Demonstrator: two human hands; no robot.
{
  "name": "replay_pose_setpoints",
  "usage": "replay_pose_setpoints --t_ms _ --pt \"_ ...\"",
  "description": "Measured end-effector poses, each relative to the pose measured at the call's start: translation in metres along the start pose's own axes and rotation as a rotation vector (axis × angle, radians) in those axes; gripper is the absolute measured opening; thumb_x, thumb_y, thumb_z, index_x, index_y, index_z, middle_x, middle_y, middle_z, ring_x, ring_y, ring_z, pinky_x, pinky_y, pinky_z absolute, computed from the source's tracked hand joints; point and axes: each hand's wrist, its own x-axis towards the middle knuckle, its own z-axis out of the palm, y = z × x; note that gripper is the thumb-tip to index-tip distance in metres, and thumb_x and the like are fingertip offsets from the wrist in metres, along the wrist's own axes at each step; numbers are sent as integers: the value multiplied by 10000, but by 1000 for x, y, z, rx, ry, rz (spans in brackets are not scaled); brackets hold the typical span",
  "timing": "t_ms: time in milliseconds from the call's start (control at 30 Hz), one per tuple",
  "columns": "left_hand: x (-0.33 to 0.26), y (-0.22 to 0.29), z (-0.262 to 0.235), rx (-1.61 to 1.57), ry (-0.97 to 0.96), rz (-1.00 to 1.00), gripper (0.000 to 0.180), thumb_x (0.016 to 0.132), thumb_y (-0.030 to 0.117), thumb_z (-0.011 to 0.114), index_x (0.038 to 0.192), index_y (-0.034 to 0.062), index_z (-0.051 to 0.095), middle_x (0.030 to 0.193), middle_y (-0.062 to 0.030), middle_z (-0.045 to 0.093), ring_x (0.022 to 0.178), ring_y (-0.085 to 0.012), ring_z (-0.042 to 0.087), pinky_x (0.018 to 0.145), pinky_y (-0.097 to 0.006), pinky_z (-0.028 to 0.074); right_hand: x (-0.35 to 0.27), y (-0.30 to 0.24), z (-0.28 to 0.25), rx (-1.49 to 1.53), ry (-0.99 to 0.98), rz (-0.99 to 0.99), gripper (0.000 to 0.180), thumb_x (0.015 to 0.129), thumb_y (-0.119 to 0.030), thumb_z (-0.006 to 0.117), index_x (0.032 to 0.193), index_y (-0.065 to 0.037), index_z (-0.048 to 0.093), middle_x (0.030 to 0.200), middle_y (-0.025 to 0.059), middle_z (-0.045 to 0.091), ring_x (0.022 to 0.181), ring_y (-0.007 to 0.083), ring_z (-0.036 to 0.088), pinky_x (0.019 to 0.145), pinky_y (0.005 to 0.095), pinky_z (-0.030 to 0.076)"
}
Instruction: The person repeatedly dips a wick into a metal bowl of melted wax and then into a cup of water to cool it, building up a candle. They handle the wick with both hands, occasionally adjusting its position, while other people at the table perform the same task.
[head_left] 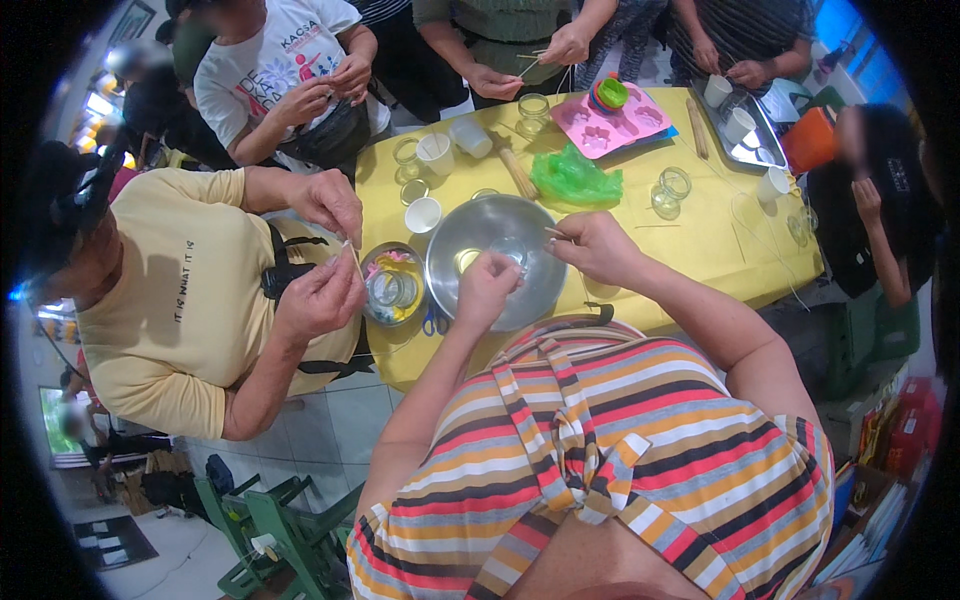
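My left hand (487, 288) hovers over the near rim of a large steel bowl (490, 225), its fingers pinched together on something very small, perhaps a thin white string. My right hand (597, 245) is at the bowl's right edge and pinches a thin wooden stick (556, 234) that points left over the bowl. A small clear glass jar (509, 250) stands inside the bowl between my two hands. Both forearms reach in from my striped shirt below.
A yellow table (700, 235) carries white cups, glass jars, a green plastic bag (574, 177), a pink mould tray (610, 125), a metal tray (752, 135) and a small round tin of bits (393, 285). Blue scissors (435, 323) lie near the table's edge. Several people stand around, handling string.
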Motion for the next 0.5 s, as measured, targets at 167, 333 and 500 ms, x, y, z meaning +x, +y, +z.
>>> replay_pose_setpoints --t_ms 167,333,500 --pt "-3 3 0 16 64 61 76 777 20 559 817 20 494 713 -44 555 641 -99 561 586 -215 466 0 -3 -2 2 -10 53 210 758 -155 604 700 43 566 514 87 473 489 98 403 466 290 353" --pt "-4 -8 2 354 153 252 43 775 6 537 816 5 526 698 -44 574 659 -99 574 598 -228 468 -2 -5 0 39 -22 48 232 723 -195 585 702 35 566 547 176 499 478 208 480 494 345 386" --pt "-16 -5 10 479 130 361 140 752 17 529 870 1 603 755 -109 604 672 -164 588 636 -265 461 1 -7 -5 -3 -46 102 213 755 -163 592 719 46 575 524 66 491 508 88 420 481 285 367"
